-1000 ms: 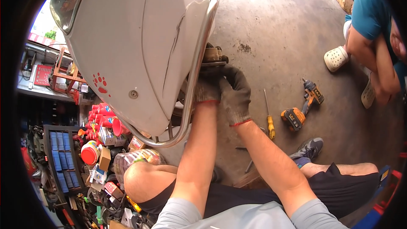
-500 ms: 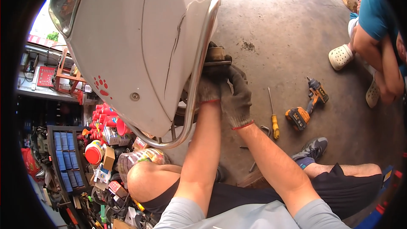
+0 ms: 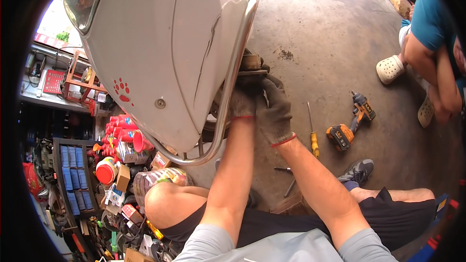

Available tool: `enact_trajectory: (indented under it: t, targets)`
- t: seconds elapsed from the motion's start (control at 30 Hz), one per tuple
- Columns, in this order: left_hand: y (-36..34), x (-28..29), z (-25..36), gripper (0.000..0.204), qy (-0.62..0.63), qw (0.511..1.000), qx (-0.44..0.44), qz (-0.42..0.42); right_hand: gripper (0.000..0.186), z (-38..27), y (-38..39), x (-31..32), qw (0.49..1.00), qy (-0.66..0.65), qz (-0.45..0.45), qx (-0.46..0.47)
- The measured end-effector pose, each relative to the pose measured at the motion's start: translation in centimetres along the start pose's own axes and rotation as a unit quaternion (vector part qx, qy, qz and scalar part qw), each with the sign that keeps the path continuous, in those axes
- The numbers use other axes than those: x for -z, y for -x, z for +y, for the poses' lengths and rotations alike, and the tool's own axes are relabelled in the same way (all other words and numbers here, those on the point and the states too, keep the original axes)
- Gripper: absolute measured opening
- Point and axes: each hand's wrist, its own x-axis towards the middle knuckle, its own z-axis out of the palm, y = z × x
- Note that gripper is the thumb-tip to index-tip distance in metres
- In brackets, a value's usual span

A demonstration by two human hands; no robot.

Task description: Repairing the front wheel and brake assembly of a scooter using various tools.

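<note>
Head view:
Left hand (image 3: 241, 102): gloved, curled shut against the chrome guard bar (image 3: 232, 73), beside the dark metal part (image 3: 250, 64).
Right hand (image 3: 275, 109): gloved, fingers bent over the same part; grip unclear.
Metal part: behind the white scooter panel (image 3: 160, 48).
Floor, right: yellow screwdriver (image 3: 313, 138), cordless drill (image 3: 347, 126).
Far right: seated person (image 3: 432, 43).

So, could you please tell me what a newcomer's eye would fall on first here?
First, the big white scooter body panel with its curved chrome guard rail, filling the upper left. Beside the rail, the grey-gloved left hand and right hand press on a dark metal part. Right of them, a yellow-and-black cordless drill lies on the concrete floor.
</note>
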Motion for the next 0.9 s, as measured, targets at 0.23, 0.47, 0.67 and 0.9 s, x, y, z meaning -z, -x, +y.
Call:
enact_trajectory:
  t: [0.23,0.47,0.67,0.9]
  targets:
    - [2.2,-1.9,0.4,0.053,-0.077,0.997,0.017,0.013,0.044,-0.3,-0.6,1.0,0.999,0.020,-0.028,0.000]
    - [3.1,-3.3,0.1,0.054,-0.161,0.987,-0.011,-0.005,0.046,-0.2,-0.5,1.3,0.999,0.026,-0.035,0.010]
    - [3.0,-1.5,-0.2,0.047,-0.172,0.983,-0.046,0.045,0.047,-0.5,-0.6,1.8,0.998,-0.022,-0.063,-0.017]
    - [2.8,-2.3,-1.1,0.044,-0.176,0.982,-0.049,0.051,0.048,-0.6,-0.8,2.1,0.997,0.029,-0.061,0.023]
